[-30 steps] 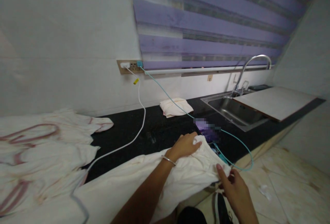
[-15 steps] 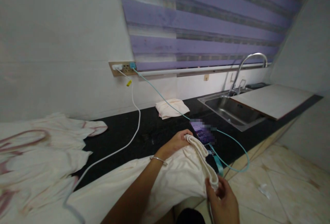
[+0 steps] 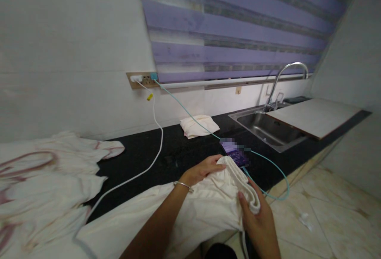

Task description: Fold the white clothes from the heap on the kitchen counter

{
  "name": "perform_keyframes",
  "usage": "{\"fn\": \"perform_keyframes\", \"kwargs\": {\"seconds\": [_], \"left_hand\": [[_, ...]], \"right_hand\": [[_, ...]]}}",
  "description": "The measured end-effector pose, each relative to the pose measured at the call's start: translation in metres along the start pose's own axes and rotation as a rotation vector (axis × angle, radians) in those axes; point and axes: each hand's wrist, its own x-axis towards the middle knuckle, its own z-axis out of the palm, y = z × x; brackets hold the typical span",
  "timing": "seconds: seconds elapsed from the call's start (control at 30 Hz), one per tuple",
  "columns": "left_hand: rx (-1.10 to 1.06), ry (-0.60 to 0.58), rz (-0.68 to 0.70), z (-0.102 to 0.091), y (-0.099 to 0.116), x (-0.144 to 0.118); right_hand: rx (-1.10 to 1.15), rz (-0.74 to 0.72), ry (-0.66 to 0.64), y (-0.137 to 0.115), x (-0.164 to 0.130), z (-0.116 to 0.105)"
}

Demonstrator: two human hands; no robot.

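Note:
A cream cloth (image 3: 205,207) lies over the front edge of the black countertop (image 3: 178,151). My left hand (image 3: 202,169) rests on its far end, fingers pressing the fabric down. My right hand (image 3: 258,219) grips the bunched hem of the same cloth at the counter's edge. Just beyond the cloth lies a phone (image 3: 235,151) with a teal cable (image 3: 268,171) plugged into it.
A pile of cream garments with red trim (image 3: 44,179) covers the counter's left. A folded cloth (image 3: 198,125) sits at the back. A white cable (image 3: 149,159) runs from the wall socket (image 3: 143,79). The steel sink (image 3: 264,126), tap (image 3: 282,80) and a white board (image 3: 312,116) are on the right.
My right hand moved up from below the counter edge and closed on the cloth's hem. The hem has bunched up toward my left hand, uncovering the phone.

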Motion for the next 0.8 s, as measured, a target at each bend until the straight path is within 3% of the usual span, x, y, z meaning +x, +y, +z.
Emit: {"fn": "perform_keyframes", "kwargs": {"seconds": [0.13,0.33,0.6,0.7,0.8], "left_hand": [[0.160,0.154,0.007,-0.002,-0.005,0.008],[0.470,0.183,0.141,-0.008,-0.008,0.013],[0.435,0.163,0.143,-0.002,-0.010,0.011],[0.413,0.088,0.139,0.005,-0.006,0.006],[0.522,-0.001,0.184,0.011,-0.001,0.001]], "right_hand": [[0.100,0.070,0.017,0.003,0.005,0.000],[0.082,0.091,0.073,-0.019,-0.002,0.008],[0.095,0.049,0.050,-0.034,-0.007,0.012],[0.039,0.028,-0.023,-0.029,-0.002,0.009],[-0.005,0.027,-0.085,-0.028,0.000,0.007]]}}
